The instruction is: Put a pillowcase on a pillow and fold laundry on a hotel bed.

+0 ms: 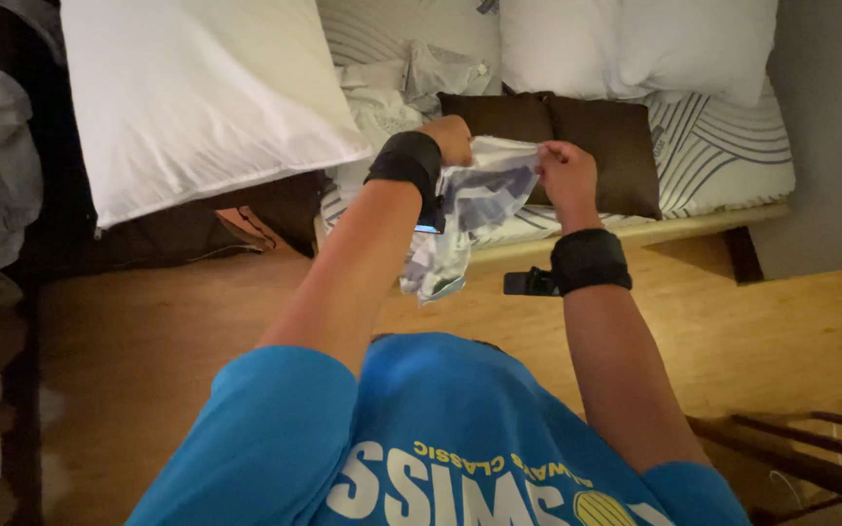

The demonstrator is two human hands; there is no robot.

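Head view. Left hand (448, 139) and right hand (565, 173), both pinched on the top edge of a crumpled blue-and-white cloth (470, 209), held above the bed (723, 161); cloth hangs toward 7 o'clock, nearer the left hand.

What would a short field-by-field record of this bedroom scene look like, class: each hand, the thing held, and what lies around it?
Left hand: grips the upper left edge of the patterned cloth, black wristband on the wrist
Right hand: pinches the cloth's upper right edge, black wristband too
Cloth: white with grey-blue print, crumpled, hanging between the hands
Behind the cloth: two brown cushions on a striped mattress
Left of the hands: large white pillow
Floor: wooden
Clothing: blue T-shirt
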